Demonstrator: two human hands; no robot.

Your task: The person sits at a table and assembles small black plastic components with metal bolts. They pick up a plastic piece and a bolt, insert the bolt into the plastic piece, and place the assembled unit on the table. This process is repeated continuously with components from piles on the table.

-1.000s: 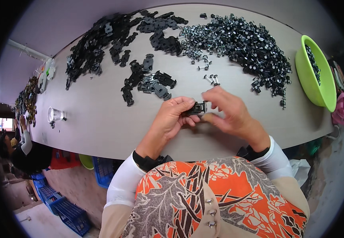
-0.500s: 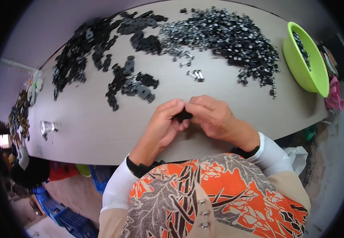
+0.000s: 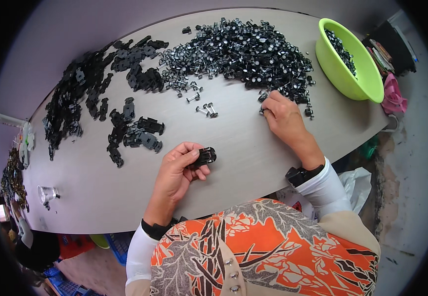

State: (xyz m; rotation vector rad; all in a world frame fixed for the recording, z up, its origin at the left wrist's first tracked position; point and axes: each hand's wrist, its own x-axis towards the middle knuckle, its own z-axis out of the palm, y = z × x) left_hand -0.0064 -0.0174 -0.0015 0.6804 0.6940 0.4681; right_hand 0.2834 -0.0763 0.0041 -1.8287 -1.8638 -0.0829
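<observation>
My left hand (image 3: 177, 167) is closed on a black plastic toy-car chassis (image 3: 205, 156), pinched between thumb and fingers above the near part of the table. My right hand (image 3: 285, 118) has its fingers curled at the lower edge of a large heap of wheel axles (image 3: 253, 52), metal rods with small black wheels. Dark wheels of one axle (image 3: 262, 111) show at its fingertips, partly hidden by them. Between the hands and the heap, several loose axles (image 3: 207, 110) lie on the table. To their left is a small cluster of black and grey chassis (image 3: 130, 130).
A bigger pile of black chassis (image 3: 68, 98) spreads along the table's far left. At the right edge stands a lime-green basin (image 3: 367, 81) with more axles inside. A clear cup (image 3: 47, 193) sits at the left. Another person (image 3: 34, 249) works at the left end.
My hands, together around a black part before, have parted. The right hand has moved up and right to the axle heap; the left keeps the chassis. The whole view has shifted.
</observation>
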